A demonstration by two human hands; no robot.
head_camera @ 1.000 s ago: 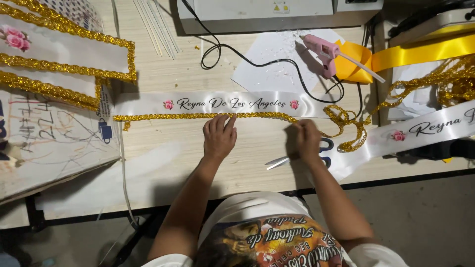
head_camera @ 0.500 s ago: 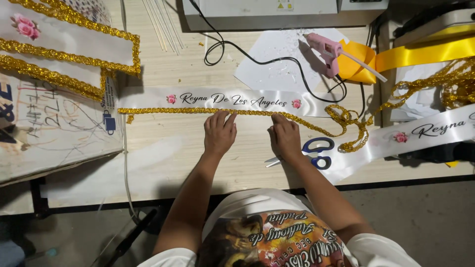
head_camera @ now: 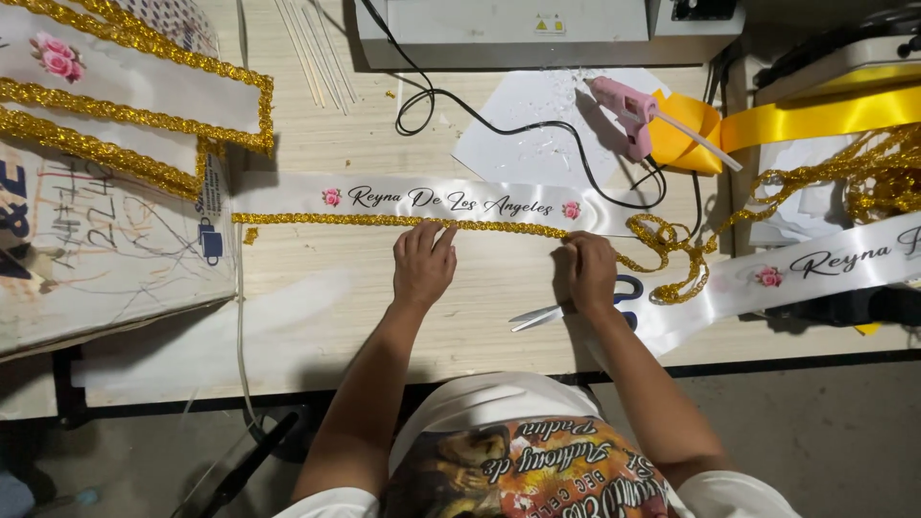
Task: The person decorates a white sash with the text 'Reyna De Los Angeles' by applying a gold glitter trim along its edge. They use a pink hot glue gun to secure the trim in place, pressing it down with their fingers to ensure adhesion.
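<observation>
Gold trim point(head_camera: 403, 221) lies along the lower edge of the white sash point(head_camera: 432, 200), mid-desk, running toward the right edge. Left hand point(head_camera: 422, 264) stays put, fingers point(head_camera: 427, 240) flat and together, pressing the trim down. Right hand point(head_camera: 587, 271) has slid further right than half a second ago, fingers curled, pinching the trim at the sash end, so pressing seems to be advancing rightward. Scissors point(head_camera: 566, 307) lie under that wrist, untouched.

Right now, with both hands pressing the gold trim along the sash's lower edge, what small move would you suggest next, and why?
Probably slide the right hand a little further right along the gold trim and press again. Between the left hand and the right hand the trim lies flat against the white sash, but just past the right hand it runs off in loose curls, unattached.
</observation>
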